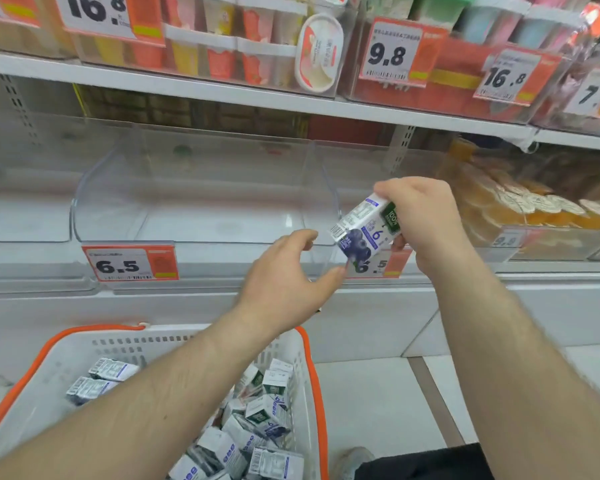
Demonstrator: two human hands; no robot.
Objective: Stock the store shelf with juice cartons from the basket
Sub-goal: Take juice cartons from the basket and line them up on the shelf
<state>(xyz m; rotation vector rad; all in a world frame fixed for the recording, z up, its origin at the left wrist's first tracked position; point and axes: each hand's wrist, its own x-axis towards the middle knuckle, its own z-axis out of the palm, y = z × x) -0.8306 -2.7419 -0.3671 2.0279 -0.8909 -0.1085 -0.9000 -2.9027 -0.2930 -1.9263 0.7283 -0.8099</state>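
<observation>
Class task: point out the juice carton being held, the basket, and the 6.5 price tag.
juice carton point(362, 226), head view, on its white and purple front face.
basket point(63, 355), head view, on its white back wall.
6.5 price tag point(118, 266), head view, on the printed digits.

Your carton: glossy printed paperboard. Shelf bin before you: clear, smooth plastic. Basket: matt white plastic, perforated wall, orange rim.
</observation>
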